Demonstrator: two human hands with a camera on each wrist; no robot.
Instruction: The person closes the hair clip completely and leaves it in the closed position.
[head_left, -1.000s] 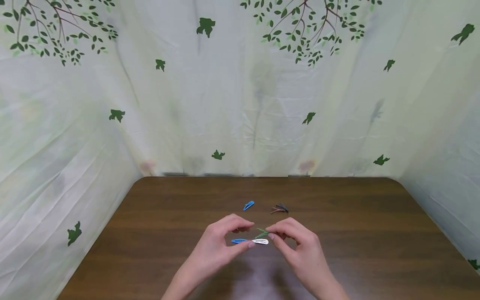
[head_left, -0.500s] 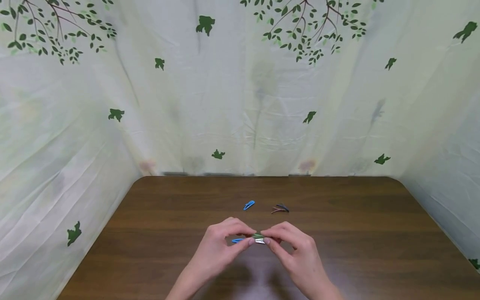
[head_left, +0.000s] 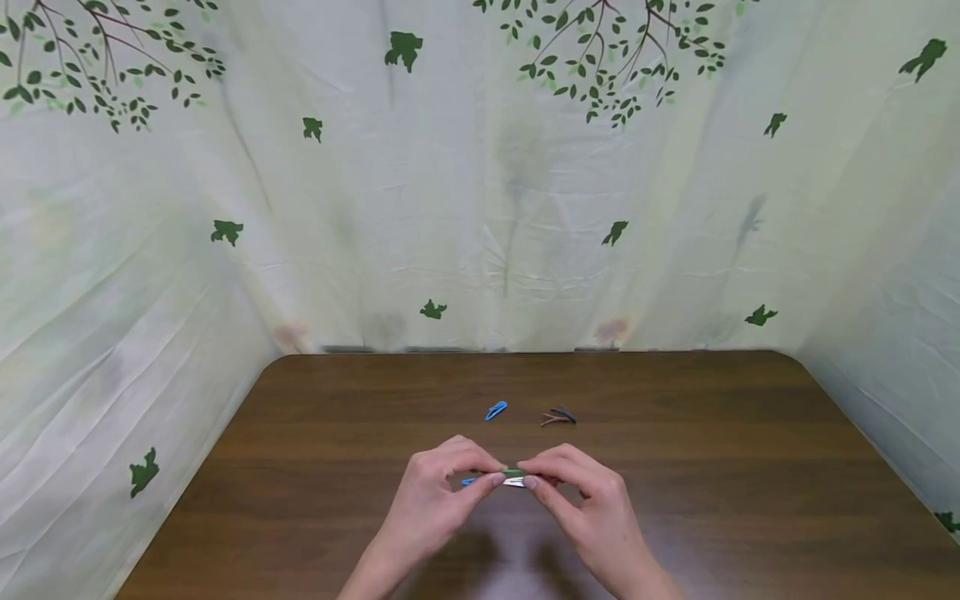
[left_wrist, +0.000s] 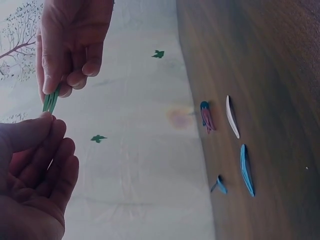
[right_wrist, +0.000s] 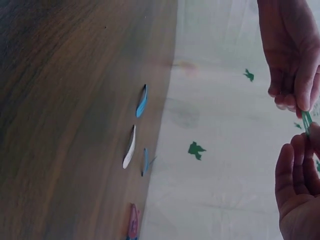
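A green snap hair clip [head_left: 513, 472] is stretched between my two hands above the table, its strips lying close together. My left hand [head_left: 437, 492] pinches one end between thumb and fingers, and my right hand [head_left: 585, 493] pinches the other. Fingertips cover both ends; the middle of the clip [left_wrist: 50, 101] shows in the left wrist view. Below and behind the hands, a white snap clip [head_left: 514, 482] and a blue snap clip [head_left: 468, 481] lie on the table, partly hidden in the head view.
Farther back on the wooden table [head_left: 675, 433] lie a second blue clip [head_left: 496, 410], its parts spread, and a pink and dark clip [head_left: 558, 417], also spread. A cloth backdrop [head_left: 450, 208] with leaf prints hangs behind and at both sides.
One second ago the green clip stood spread in the right hand, with the left fingers apart from it. Both hands have come together on it, and its strips have closed up.
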